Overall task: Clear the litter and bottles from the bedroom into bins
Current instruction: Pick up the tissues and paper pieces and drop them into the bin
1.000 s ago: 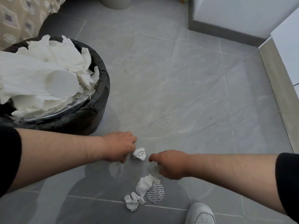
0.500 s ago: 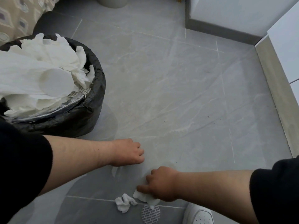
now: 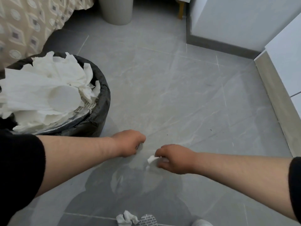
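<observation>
My right hand (image 3: 174,159) pinches the tissue wad (image 3: 152,159), left hand (image 3: 128,142) curled, contents unclear; I'd clear the bin (image 3: 105,98) rim before releasing

left hand (image 3: 128,142): curled round a pale wad (image 3: 140,146), forearm outstretched | right hand (image 3: 174,159): pinching tissue scrap (image 3: 151,159), forearm outstretched
</observation>
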Demonstrator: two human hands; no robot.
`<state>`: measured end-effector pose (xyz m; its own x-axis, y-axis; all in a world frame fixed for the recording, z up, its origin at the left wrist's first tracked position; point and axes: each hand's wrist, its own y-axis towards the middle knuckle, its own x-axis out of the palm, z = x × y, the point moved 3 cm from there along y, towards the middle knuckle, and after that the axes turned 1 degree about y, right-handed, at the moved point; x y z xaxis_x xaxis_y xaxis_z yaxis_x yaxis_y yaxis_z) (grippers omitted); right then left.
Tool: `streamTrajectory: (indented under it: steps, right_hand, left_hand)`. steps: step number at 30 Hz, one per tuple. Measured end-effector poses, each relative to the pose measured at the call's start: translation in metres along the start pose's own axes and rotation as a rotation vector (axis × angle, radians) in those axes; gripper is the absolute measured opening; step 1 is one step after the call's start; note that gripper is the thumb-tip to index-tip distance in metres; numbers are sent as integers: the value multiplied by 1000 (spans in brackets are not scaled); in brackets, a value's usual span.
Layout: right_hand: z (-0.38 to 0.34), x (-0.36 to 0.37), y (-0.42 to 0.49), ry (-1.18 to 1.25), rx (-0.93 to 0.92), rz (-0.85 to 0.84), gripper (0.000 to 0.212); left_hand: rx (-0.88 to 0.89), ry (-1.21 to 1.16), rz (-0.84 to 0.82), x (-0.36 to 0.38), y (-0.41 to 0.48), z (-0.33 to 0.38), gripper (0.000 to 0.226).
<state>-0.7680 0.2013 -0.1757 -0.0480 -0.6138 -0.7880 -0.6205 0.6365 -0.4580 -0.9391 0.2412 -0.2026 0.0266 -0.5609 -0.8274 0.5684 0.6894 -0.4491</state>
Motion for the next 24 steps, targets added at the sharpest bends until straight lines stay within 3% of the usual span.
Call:
streamTrajectory:
  steps: [5, 9, 15, 19, 24]
  right_hand:
    - [15, -77, -4, 23, 79, 119, 17]
    - [19, -133, -7, 115, 175, 243, 15]
    - [-20, -170, 32, 202, 152, 386, 4]
    - [-75, -201, 64, 295, 61, 497, 11]
    - [-126, -231, 81, 442, -34, 594, 10]
  left_hand:
    - [-180, -479, 268, -60, -1, 1, 21]
    - [-225, -701, 473, -126, -15, 18, 21]
    - [-147, -712, 688, -222, -70, 11, 26]
    - [-192, -685, 824, -264, -120, -26, 26]
    - [-310, -645, 830, -281, -183, -87, 27]
